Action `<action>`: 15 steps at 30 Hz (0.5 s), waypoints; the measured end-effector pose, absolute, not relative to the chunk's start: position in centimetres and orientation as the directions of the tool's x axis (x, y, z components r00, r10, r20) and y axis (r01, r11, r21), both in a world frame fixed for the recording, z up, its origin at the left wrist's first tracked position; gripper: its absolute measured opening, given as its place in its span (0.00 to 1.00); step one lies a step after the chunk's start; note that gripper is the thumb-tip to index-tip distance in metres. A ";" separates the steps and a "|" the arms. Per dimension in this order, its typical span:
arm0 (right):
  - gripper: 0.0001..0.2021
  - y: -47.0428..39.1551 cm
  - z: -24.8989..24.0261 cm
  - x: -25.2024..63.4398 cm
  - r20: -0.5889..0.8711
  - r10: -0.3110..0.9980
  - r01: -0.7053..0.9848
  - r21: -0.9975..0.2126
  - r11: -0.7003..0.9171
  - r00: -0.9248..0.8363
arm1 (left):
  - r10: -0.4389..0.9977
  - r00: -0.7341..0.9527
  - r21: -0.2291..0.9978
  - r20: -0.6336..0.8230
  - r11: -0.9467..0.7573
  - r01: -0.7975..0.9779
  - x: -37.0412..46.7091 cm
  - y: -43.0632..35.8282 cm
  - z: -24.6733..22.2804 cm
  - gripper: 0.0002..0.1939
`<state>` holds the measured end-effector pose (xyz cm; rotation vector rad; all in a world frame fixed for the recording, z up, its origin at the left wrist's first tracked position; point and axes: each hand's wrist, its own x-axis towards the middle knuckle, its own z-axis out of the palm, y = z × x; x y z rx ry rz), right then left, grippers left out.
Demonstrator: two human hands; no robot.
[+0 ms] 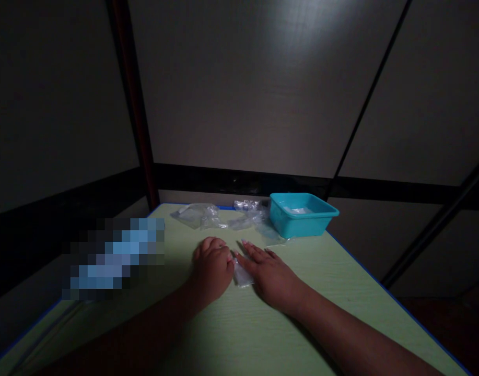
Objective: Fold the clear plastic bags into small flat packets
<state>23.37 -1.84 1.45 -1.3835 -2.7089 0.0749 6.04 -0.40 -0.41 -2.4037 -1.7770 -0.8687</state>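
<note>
A small clear plastic bag [244,278] lies on the table between my two hands, mostly covered by them. My left hand [213,269] is closed, its fingers curled and the thumb side pressed at the bag's left edge. My right hand [272,277] rests flat with its fingers stretched forward, partly over the bag's right side. What the bag holds, if anything, I cannot make out.
Several crumpled clear plastic bags [208,215] lie along the back of the light green table [239,334]. A turquoise plastic basket [307,223] with something whitish inside stands at the back right. A blurred-out object [117,261] is at the left edge. Dark panels rise behind.
</note>
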 end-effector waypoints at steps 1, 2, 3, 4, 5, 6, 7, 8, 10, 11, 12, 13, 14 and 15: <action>0.33 -1.9 1.5 23.3 0.057 0.809 0.805 -0.086 0.587 -0.584 | 0.871 0.192 0.288 0.452 -0.346 0.893 6.1 -0.6 -0.2 0.02; 0.32 -1.9 1.6 23.3 0.048 0.809 0.805 -0.084 0.588 -0.586 | 0.866 0.194 0.281 0.461 -0.350 0.894 6.2 -0.9 0.2 0.00; 0.32 -2.0 1.7 23.3 0.038 0.809 0.805 -0.082 0.588 -0.587 | 0.858 0.200 0.277 0.472 -0.360 0.891 6.3 -1.3 0.5 0.01; 0.32 -2.0 1.8 23.2 0.031 0.808 0.804 -0.080 0.589 -0.589 | 0.848 0.210 0.275 0.487 -0.377 0.884 6.4 -1.6 0.9 0.02; 0.31 -2.1 1.9 23.2 0.027 0.806 0.803 -0.080 0.591 -0.591 | 0.839 0.233 0.278 0.492 -0.405 0.871 6.5 -1.9 1.2 0.02; 0.31 -2.1 2.0 23.1 0.027 0.806 0.802 -0.082 0.591 -0.591 | 0.834 0.249 0.287 0.491 -0.425 0.858 6.6 -2.2 1.6 0.01; 0.30 -2.2 2.0 23.1 0.029 0.807 0.803 -0.085 0.589 -0.589 | 0.833 0.267 0.298 0.484 -0.444 0.845 6.6 -2.5 1.8 0.03; 0.30 -2.2 2.0 23.1 0.031 0.809 0.805 -0.088 0.587 -0.587 | 0.833 0.287 0.309 0.473 -0.461 0.832 6.7 -2.7 1.9 0.05; 0.29 -2.1 2.0 23.0 0.031 0.812 0.807 -0.093 0.583 -0.583 | 0.834 0.319 0.324 0.450 -0.485 0.812 6.7 -2.7 2.0 0.08; 0.29 -2.1 1.9 23.0 0.029 0.813 0.808 -0.094 0.581 -0.582 | 0.834 0.333 0.326 0.440 -0.494 0.806 6.7 -2.7 1.9 0.09; 0.29 -2.0 1.9 23.0 0.025 0.812 0.807 -0.093 0.583 -0.583 | 0.835 0.343 0.325 0.431 -0.498 0.804 6.6 -2.5 1.7 0.09; 0.30 -2.0 1.8 23.0 0.024 0.810 0.805 -0.092 0.586 -0.586 | 0.837 0.346 0.322 0.423 -0.496 0.806 6.5 -2.4 1.5 0.09; 0.30 -2.0 1.8 23.1 0.026 0.808 0.804 -0.090 0.588 -0.588 | 0.843 0.343 0.318 0.416 -0.488 0.813 6.3 -2.2 1.3 0.09; 0.30 -2.0 1.8 23.1 0.031 0.809 0.804 -0.089 0.588 -0.587 | 0.849 0.337 0.313 0.407 -0.476 0.822 6.2 -2.0 1.1 0.08</action>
